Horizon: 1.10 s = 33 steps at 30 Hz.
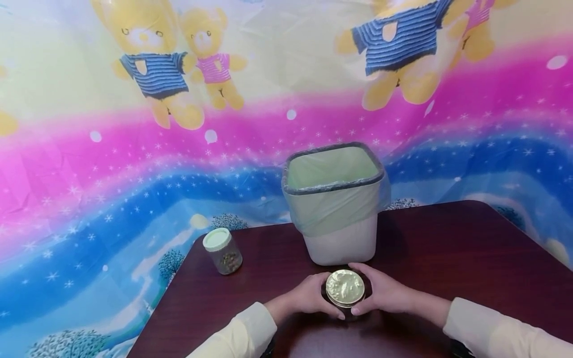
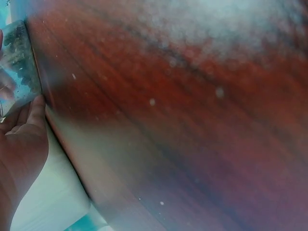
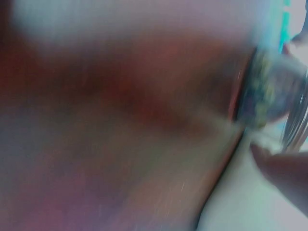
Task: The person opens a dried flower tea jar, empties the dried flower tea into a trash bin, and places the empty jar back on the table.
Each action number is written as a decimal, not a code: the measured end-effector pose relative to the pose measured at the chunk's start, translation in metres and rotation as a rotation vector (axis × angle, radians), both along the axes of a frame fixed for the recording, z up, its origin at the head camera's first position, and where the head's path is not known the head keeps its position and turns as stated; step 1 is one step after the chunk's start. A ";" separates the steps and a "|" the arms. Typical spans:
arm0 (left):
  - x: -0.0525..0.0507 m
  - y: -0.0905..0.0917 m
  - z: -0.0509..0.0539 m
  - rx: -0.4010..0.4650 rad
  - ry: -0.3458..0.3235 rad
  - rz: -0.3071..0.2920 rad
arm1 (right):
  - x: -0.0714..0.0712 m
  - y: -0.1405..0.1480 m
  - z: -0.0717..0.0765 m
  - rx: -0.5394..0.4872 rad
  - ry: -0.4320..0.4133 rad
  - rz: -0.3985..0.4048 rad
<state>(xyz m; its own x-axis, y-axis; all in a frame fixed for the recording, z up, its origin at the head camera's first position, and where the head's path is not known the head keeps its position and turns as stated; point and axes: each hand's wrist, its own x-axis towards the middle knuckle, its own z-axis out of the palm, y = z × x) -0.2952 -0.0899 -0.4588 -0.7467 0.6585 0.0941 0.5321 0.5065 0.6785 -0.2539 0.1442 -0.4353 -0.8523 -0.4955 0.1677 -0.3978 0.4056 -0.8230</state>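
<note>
Both hands hold a clear jar with a shiny gold-coloured lid [image 1: 345, 287] near the middle of the table, in front of the bin. From the left side my left hand [image 1: 312, 297] curls round it, thumb toward me. My right hand [image 1: 386, 292] grips the opposite side, its thumb close to the left one. In the left wrist view the jar [image 2: 21, 62] has dark contents and its base is at the tabletop. The right wrist view is blurred, but the jar [image 3: 269, 91] shows yellowish and dark contents low down.
A white waste bin [image 1: 342, 246] lined with a translucent bag stands just behind the hands. To the left is a clear jar with a white lid [image 1: 217, 239], partly filled with small brownish pieces. The dark red table [image 1: 447, 248] backs onto a bear-printed curtain [image 1: 268, 129].
</note>
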 end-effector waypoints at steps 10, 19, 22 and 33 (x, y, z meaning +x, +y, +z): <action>-0.001 -0.002 0.001 0.015 -0.033 -0.020 | 0.029 -0.033 -0.004 -0.064 0.028 -0.358; 0.000 -0.001 0.001 0.030 -0.039 -0.037 | 0.028 -0.037 -0.005 -0.069 0.029 -0.399; 0.000 0.000 0.001 0.018 -0.037 -0.033 | 0.026 -0.033 -0.005 -0.073 0.017 -0.364; -0.001 0.000 0.002 -0.039 0.007 -0.006 | 0.002 -0.009 -0.003 -0.097 -0.001 -0.027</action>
